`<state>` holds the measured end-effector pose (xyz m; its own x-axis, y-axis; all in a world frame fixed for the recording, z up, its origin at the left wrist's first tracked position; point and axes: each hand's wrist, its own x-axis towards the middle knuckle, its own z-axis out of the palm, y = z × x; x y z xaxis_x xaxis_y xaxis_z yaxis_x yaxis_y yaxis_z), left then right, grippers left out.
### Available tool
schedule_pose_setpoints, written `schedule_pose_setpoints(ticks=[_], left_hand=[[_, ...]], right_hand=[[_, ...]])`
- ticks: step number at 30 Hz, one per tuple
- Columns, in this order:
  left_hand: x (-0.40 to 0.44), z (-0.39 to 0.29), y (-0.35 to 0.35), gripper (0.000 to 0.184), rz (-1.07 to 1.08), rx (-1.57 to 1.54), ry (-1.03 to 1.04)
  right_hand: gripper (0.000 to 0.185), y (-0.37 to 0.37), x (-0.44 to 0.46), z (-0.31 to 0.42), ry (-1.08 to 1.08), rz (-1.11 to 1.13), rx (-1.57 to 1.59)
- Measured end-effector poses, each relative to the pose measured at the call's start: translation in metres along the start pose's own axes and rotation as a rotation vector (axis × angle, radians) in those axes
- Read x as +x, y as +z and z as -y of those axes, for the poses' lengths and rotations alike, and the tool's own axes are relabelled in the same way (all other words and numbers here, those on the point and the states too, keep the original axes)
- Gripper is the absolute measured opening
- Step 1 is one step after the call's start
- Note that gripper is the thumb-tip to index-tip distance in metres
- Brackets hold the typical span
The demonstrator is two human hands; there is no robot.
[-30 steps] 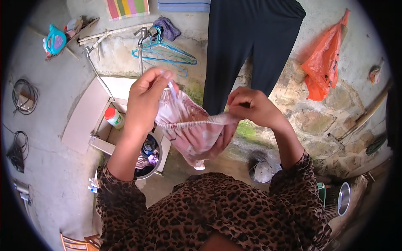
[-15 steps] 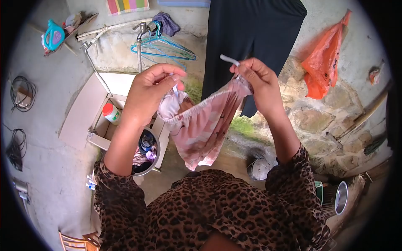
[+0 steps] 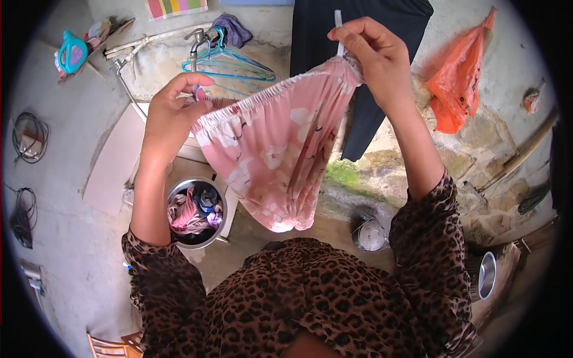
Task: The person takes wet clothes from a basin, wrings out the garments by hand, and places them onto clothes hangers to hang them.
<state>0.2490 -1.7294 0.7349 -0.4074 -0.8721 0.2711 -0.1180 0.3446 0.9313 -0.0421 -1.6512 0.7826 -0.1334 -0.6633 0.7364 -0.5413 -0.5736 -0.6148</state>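
Note:
A pink garment with white flowers and a gathered elastic edge (image 3: 280, 137) is stretched between my hands, its lower part hanging down. My left hand (image 3: 164, 119) pinches a pale strap or loop at the garment's left end. Higher up, my right hand (image 3: 382, 65) grips the bunched right corner between thumb and fingers. A white strap (image 3: 339, 27) sticks up from that grip. Below my left forearm stands a metal basin (image 3: 210, 240) holding several crumpled clothes (image 3: 191, 213).
Blue hangers (image 3: 236, 65) hang by a tap (image 3: 194, 42). Dark trousers (image 3: 364, 119) hang behind the garment, with an orange plastic bag (image 3: 456, 89) on the wall at right. A pale sink (image 3: 113, 161) stands left. A bucket (image 3: 371, 234) is on the floor.
My hands have moved apart and up, the left one leftward, the right one upward. The garment's elastic edge is now stretched out and its front spread open; the basin shows more fully.

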Motion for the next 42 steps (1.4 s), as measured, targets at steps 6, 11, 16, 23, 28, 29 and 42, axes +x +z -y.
schedule_pose_setpoints(ticks=[6,11,16,23,28,29,42], left_hand=[[0.015,0.014,-0.026,0.037,-0.115,0.316,0.218],[0.028,0.024,-0.051,0.027,-0.135,0.791,0.272],[0.032,0.016,-0.044,0.019,-0.178,0.716,0.144],[0.031,0.016,-0.030,0.016,-0.040,-0.344,-0.153],[0.041,0.029,-0.016,0.019,0.093,-0.726,-0.169],[0.041,0.027,-0.013,0.020,0.127,-0.760,-0.183],[0.027,0.004,-0.016,0.024,0.208,-0.932,-0.307]], right_hand=[[0.011,0.009,0.016,-0.005,-0.222,-0.073,-0.202],[0.012,0.005,0.016,0.008,0.021,-0.042,0.069],[0.013,0.007,0.012,0.010,0.225,0.031,0.386],[0.005,0.011,-0.023,0.027,0.288,0.206,0.367],[0.003,0.020,-0.047,0.021,0.324,0.452,0.214],[0.005,0.020,-0.050,0.027,0.352,0.519,0.162],[0.010,0.026,-0.068,0.031,-0.022,0.842,-0.138]])
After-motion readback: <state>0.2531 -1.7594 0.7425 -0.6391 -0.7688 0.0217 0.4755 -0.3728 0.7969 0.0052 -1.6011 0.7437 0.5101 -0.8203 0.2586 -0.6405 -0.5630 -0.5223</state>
